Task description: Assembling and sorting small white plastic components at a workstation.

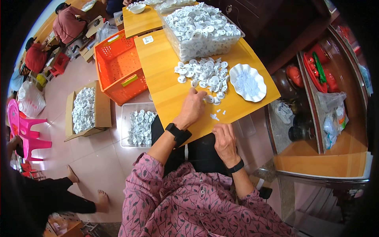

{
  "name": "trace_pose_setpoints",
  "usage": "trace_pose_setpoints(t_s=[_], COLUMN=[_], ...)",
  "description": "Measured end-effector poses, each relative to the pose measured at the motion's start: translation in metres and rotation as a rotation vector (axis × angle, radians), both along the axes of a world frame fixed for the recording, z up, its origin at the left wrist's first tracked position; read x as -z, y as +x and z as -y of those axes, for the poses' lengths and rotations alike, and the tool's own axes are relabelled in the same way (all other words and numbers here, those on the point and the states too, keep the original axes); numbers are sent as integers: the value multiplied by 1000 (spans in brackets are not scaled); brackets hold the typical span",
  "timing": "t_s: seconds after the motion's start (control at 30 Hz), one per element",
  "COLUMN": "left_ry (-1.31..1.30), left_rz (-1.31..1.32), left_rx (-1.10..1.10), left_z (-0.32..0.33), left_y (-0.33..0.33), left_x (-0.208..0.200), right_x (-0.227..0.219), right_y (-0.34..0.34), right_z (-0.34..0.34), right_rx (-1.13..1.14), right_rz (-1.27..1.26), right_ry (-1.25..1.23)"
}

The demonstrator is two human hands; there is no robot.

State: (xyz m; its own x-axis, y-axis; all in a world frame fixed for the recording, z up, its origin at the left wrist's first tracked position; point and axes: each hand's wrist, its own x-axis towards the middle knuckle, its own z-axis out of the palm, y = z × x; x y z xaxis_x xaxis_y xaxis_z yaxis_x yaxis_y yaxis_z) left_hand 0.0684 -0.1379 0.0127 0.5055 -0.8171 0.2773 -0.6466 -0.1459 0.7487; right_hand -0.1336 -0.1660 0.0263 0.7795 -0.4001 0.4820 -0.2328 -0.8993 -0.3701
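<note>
At the near edge of a heap of small white round plastic parts, my left hand rests low over the yellow table. Its fingers curl down and draw together beside the nearest parts; whatever lies under the fingertips is hidden. My right hand is closed at the table's near edge, thumb against bent fingers, and anything in that pinch is too small to make out. Between the hands lie a few tiny clear-white pieces. A white scalloped dish of similar small clear pieces stands right of the heap.
A clear bin heaped with white parts stands at the table's far side. Left of the table are an orange crate, a cardboard box and a clear tub. Shelves rise at right. Another person's bare feet show at left.
</note>
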Motion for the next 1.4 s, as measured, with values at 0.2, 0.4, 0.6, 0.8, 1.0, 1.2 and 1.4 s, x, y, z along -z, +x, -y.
trace_pose_setpoints(t_s=[0.2, 0.4, 0.6, 0.8, 1.0, 1.2, 1.4], left_ry=[-93, -166, 38, 60, 130, 130, -91], left_rz=[18, 87, 77, 72, 93, 111, 0], left_rx=[9, 75, 150, 192, 83, -41, -89], left_z=[-4, 0, -11, -31, -61, -78, -87], left_y=[-7, -5, -20, -26, -35, -42, -44], left_x=[-10, 0, -13, -12, -8, -8, 2], right_x=[-1, -1, -7, -12, -18, -21, -17], right_y=[0, 6, 1, 0, 2, 2, -1], right_z=[-4, -14, -16, -20, -27, -29, -30], right_rx=[29, -3, 12, 24, 39, 50, 74], right_rz=[89, 111, 142, 149, 141, 152, 133], right_ry=[105, 128, 138, 277, 406, 407, 474])
